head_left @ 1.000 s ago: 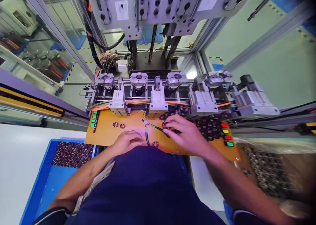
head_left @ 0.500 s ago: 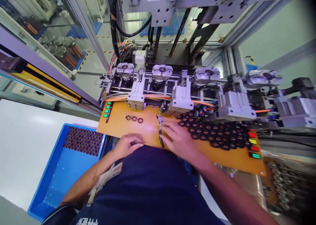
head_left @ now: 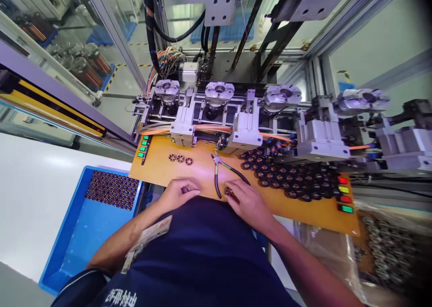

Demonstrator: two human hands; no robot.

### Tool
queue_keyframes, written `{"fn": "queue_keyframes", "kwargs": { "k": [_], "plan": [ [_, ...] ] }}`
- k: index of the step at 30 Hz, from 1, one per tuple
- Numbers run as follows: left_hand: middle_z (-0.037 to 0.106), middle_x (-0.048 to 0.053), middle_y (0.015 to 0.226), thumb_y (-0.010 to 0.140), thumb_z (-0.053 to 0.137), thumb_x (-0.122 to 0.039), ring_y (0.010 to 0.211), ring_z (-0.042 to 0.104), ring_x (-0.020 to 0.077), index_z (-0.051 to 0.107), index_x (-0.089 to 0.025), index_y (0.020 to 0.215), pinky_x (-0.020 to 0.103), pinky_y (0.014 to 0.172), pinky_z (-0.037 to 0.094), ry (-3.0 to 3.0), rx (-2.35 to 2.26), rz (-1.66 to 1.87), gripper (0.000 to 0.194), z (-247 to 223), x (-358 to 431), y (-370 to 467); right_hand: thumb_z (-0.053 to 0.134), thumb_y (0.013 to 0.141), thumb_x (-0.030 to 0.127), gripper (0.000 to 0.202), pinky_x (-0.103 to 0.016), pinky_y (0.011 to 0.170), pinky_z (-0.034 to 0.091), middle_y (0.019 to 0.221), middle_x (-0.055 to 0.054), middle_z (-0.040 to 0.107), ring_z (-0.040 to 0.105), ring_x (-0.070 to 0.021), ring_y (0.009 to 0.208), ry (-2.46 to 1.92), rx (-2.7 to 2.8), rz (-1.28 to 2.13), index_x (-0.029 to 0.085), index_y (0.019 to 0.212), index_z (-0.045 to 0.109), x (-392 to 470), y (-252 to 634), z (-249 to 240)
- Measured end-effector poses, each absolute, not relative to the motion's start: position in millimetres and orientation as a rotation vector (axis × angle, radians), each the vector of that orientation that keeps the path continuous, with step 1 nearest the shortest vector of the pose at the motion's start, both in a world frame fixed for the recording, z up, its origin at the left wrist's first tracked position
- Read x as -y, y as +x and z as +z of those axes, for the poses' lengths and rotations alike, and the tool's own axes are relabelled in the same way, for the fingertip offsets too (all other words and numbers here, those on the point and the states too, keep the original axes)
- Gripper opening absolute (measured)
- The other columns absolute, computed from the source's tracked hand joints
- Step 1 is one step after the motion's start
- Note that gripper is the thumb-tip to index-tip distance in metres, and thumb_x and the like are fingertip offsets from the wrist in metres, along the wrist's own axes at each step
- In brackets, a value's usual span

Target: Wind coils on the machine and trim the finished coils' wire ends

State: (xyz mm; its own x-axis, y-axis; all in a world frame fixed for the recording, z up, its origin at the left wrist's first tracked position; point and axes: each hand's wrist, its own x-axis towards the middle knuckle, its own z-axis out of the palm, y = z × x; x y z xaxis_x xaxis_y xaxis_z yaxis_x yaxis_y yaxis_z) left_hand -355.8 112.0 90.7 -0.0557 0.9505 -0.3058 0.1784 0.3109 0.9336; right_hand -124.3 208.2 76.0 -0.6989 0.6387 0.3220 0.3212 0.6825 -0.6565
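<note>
My right hand is closed on a small copper-and-black ring part, which shows partly at the fingertips near the board's front edge. Just beyond it lies a pair of cutting pliers with dark handles spread apart. My left hand rests at the same edge with curled fingers and the thumb drawn in; whatever may be in them is hidden. In front of it, three similar ring parts lie in a row on the orange-yellow board. Many dark ring parts crowd the board's right side.
A machine with several round metal fixtures stands behind the board. Green buttons and coloured buttons line its ends. At left, a blue tray holds many small parts. Metal parts in plastic lie at lower right.
My right hand has left the pliers, which now lie with their handles apart, and has closed on a ring part nearer my body. My left hand has barely moved.
</note>
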Motion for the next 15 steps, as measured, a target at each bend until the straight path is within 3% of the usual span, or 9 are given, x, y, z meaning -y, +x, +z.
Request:
{"fn": "queue_keyframes", "kwargs": {
  "k": [4, 7, 11, 15],
  "plan": [
    [0.075, 0.010, 0.097, 0.073, 0.076, -0.051, 0.083, 0.070, 0.0162, 0.070, -0.014, 0.109, 0.029, 0.078, 0.054, 0.979, -1.302, 0.935, 0.052, 116.1, -122.8, -347.0, 0.064, 0.090, 0.022, 0.029, -0.039, 0.090, 0.056, 0.108, -0.009, 0.066, 0.065, -0.0223, 0.101, -0.715, 2.106, 0.931, 0.022, 0.119, 0.059, -201.2, -145.1, 114.5],
    [0.075, 0.011, 0.104, 0.067, 0.083, -0.047, 0.094, 0.071, 0.0187, 0.067, -0.016, 0.115, 0.033, 0.088, 0.054, 0.789, -1.108, 1.070, 0.060, 139.8, -128.0, -338.1, 0.064, 0.091, 0.026, 0.031, -0.040, 0.090, 0.057, 0.109, -0.010, 0.064, 0.066, -0.0217, 0.101, -0.677, 1.954, 1.012, 0.022, 0.121, 0.057, -193.3, -164.0, 133.0],
    [0.074, 0.010, 0.102, 0.062, 0.089, -0.031, 0.092, 0.071, 0.0177, 0.066, -0.016, 0.115, 0.033, 0.089, 0.053, 0.649, -1.043, 1.228, 0.059, 158.1, -123.7, -332.4, 0.067, 0.089, 0.023, 0.039, -0.043, 0.091, 0.058, 0.109, -0.011, 0.064, 0.066, -0.0230, 0.101, -0.659, 1.822, 1.044, 0.021, 0.126, 0.055, -188.9, -178.2, 134.8],
    [0.074, 0.009, 0.100, 0.060, 0.090, -0.028, 0.082, 0.069, 0.0148, 0.066, -0.014, 0.111, 0.032, 0.083, 0.056, 0.668, -1.113, 1.294, 0.059, 161.2, -115.2, -331.4, 0.068, 0.087, 0.019, 0.040, -0.047, 0.096, 0.055, 0.110, -0.012, 0.065, 0.064, -0.0249, 0.106, -0.605, 1.784, 1.067, 0.021, 0.125, 0.055, -191.2, -182.4, 132.6]
  ]
}}
